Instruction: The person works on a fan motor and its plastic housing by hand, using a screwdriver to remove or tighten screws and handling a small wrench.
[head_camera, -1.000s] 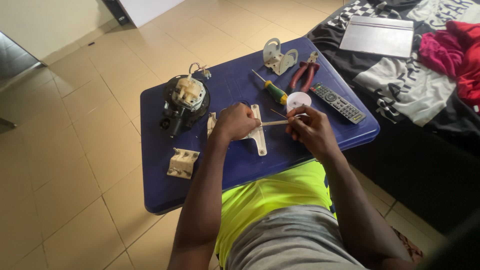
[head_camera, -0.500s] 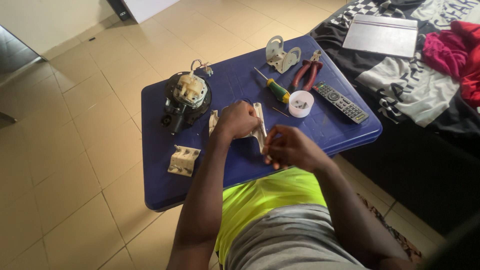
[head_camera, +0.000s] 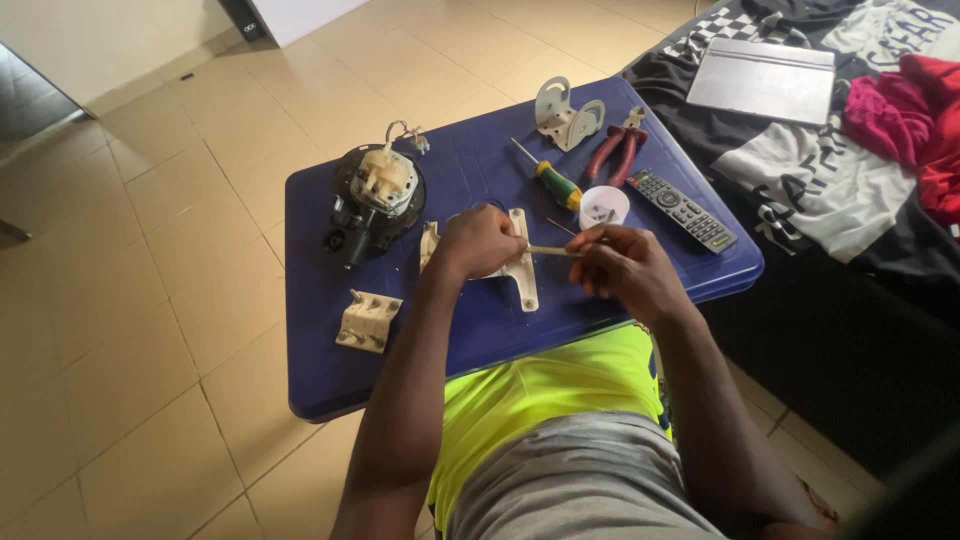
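My left hand (head_camera: 478, 240) rests closed on a cream plastic bracket piece (head_camera: 523, 270) lying on the blue table (head_camera: 480, 330). My right hand (head_camera: 620, 268) pinches the end of a thin pale stick (head_camera: 550, 251) that runs from the bracket to my fingers. Just beyond my right hand stands a small white cup (head_camera: 604, 206). A fan motor (head_camera: 375, 198) with wires sits to the left of my left hand.
A green-handled screwdriver (head_camera: 553, 182), red pliers (head_camera: 610, 150), a cream metal bracket (head_camera: 565, 115) and a remote control (head_camera: 682, 209) lie at the table's far right. A cream switch block (head_camera: 368, 320) sits near left. A dark bed with clothes and a grey laptop (head_camera: 765, 82) is to the right.
My right hand swung from beside the cup down toward my body, then back out to the right, now holding the thin stick level. My left hand stayed on the bracket.
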